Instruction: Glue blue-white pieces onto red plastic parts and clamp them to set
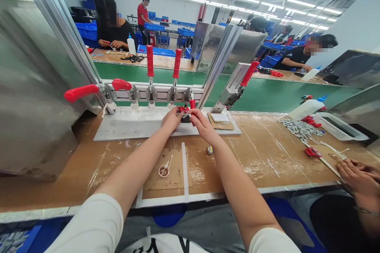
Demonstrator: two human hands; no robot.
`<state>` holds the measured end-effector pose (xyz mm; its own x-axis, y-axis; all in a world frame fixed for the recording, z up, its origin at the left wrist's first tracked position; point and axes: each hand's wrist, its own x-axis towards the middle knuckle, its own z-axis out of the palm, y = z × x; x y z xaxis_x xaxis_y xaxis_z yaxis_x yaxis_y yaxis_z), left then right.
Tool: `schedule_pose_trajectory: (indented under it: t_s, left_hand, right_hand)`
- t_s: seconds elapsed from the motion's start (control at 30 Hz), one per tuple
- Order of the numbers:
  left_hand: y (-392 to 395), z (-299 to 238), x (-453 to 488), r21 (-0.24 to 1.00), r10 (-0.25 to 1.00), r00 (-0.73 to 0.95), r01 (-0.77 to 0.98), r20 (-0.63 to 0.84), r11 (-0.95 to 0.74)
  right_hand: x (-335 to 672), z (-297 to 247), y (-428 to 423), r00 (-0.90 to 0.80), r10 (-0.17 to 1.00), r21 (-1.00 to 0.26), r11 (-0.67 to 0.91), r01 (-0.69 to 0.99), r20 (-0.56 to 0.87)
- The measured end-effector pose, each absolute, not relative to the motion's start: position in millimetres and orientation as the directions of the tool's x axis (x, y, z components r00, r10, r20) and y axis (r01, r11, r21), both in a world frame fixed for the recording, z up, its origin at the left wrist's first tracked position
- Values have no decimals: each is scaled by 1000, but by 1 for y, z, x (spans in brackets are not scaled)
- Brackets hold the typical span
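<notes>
Both of my hands meet over a small red and black part (185, 113) on the grey metal jig plate (130, 124). My left hand (172, 118) pinches the part's left side with closed fingers. My right hand (200, 123) pinches its right side, fingers closed too. Just behind the part runs a row of toggle clamps with red handles (150, 61), some upright, and one lying level at the far left (80, 93).
A small cup with a stick (164, 170) sits on cardboard near the bench edge. To the right lie a pile of small grey parts (299, 128), a white bottle (307, 107) and a white tray (338, 126). A co-worker's hands (358, 176) work at the right. A green conveyor (267, 95) runs behind.
</notes>
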<state>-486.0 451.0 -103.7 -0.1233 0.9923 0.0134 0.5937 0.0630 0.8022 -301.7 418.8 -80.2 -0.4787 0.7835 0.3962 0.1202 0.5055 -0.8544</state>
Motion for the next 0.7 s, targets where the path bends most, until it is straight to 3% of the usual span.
schedule_pose_trajectory:
  t_s: [0.27,0.33,0.47,0.6,0.7]
  left_hand:
    - [422,-97,-499,784,989,-91,619,119,-37]
    - [406,-94,-507,830,991,-77,556,111,-50]
    - [377,-88,-527,987,989,-108,108,-105,116]
    - [354,-82,-544,890,952,-123,-405,-281,211]
    - [344,-84,-554,845,948,-151,-508,-279,168]
  right_hand:
    - [-296,-83,427,-567,777,-631,589,505,272]
    - [-302,-86,432,-568,781,-570,598,563,259]
    - [-316,-87,442,-527,824,-449,559,697,208]
    - [-325,-77,426,-392,906,-360,423,832,160]
    - [-331,-71,397,-438,870,-391,494,776,229]
